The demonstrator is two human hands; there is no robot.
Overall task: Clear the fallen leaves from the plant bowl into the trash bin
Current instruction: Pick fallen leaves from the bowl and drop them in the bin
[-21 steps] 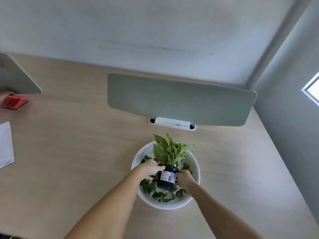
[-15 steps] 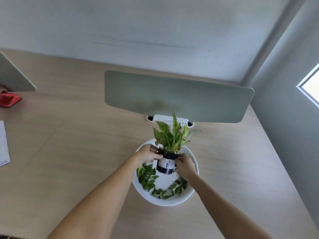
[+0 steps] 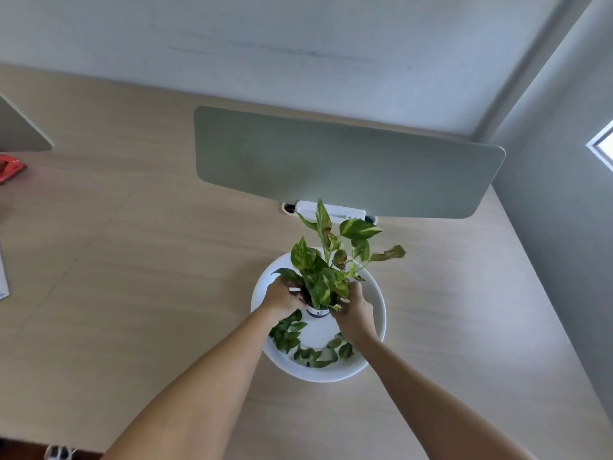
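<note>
A white plant bowl (image 3: 378, 313) stands on the wooden desk. Several loose green leaves (image 3: 288, 336) lie along its near inner side. Over the bowl hangs a small black plant pot (image 3: 317, 313) with a white label and a leafy green plant (image 3: 326, 270). My left hand (image 3: 283, 298) grips the pot's left side and my right hand (image 3: 353, 310) grips its right side. The pot is mostly hidden behind my fingers and the foliage. No trash bin is in view.
A grey-green divider panel (image 3: 345, 161) stands just behind the bowl on a white clamp (image 3: 328, 212). A red object (image 3: 10, 167) and a sheet of paper (image 3: 3, 280) lie at the far left. Walls close the desk at the back and right.
Both hands have raised the pot out of the bowl, so the plant stands higher and more upright. The leaves and the bowl's white bottom under the pot are now uncovered.
</note>
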